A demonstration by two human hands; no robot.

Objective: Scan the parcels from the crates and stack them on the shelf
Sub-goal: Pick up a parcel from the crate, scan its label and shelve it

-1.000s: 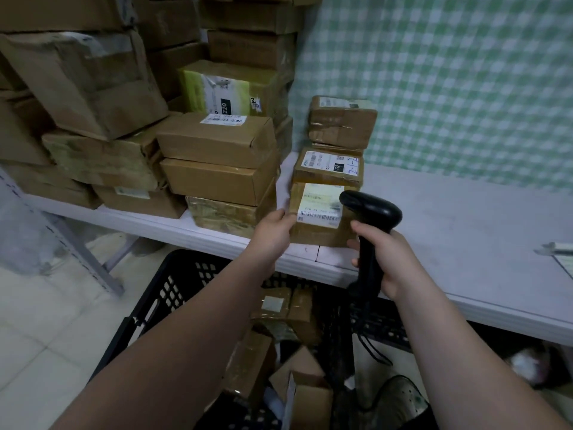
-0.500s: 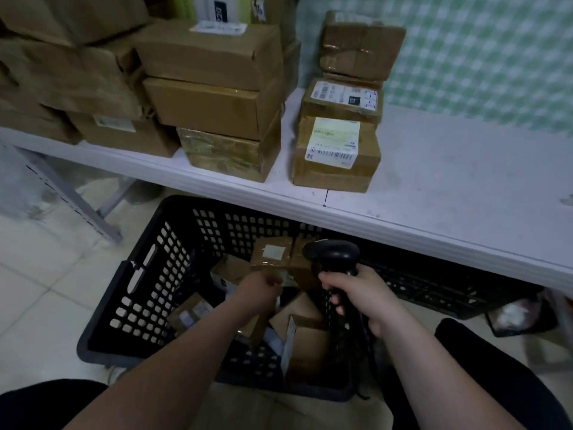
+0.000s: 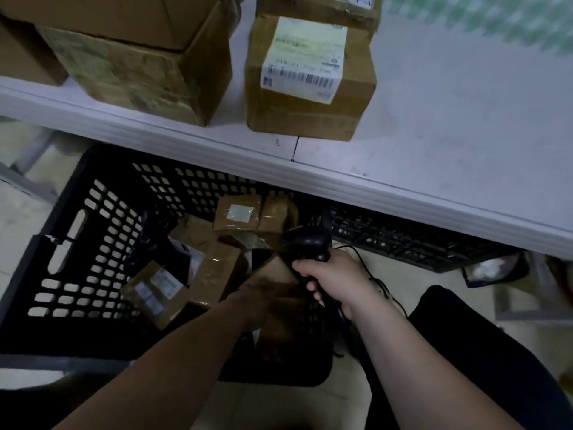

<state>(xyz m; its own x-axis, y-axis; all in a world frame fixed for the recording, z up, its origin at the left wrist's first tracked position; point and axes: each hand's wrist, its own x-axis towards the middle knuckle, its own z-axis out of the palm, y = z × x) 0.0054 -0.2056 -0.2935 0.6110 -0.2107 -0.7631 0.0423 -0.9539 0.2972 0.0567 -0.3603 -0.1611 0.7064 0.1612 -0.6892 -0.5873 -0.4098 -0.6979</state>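
A black plastic crate point(image 3: 66, 240) stands on the floor below the white shelf point(image 3: 449, 119) and holds several brown parcels, among them one with a pale label point(image 3: 238, 213) and one with a printed label point(image 3: 155, 287). My left hand point(image 3: 255, 297) is down inside the crate, blurred, against a brown parcel point(image 3: 283, 318); whether its fingers hold the parcel does not show. My right hand point(image 3: 330, 279) grips the handle of the black barcode scanner point(image 3: 307, 243) just above the crate's right side. A labelled parcel point(image 3: 310, 88) lies on the shelf.
More cardboard boxes point(image 3: 136, 66) are stacked on the shelf's left part. A second black crate point(image 3: 403, 243) lies under the shelf to the right. The scanner's cable point(image 3: 376, 280) trails past my right wrist. My dark-clothed knee point(image 3: 483, 352) is at the lower right.
I have left the labelled parcel on the shelf and bent down. Both hands dropped from the shelf edge to the crate; the left hand now reaches deeper among the parcels.
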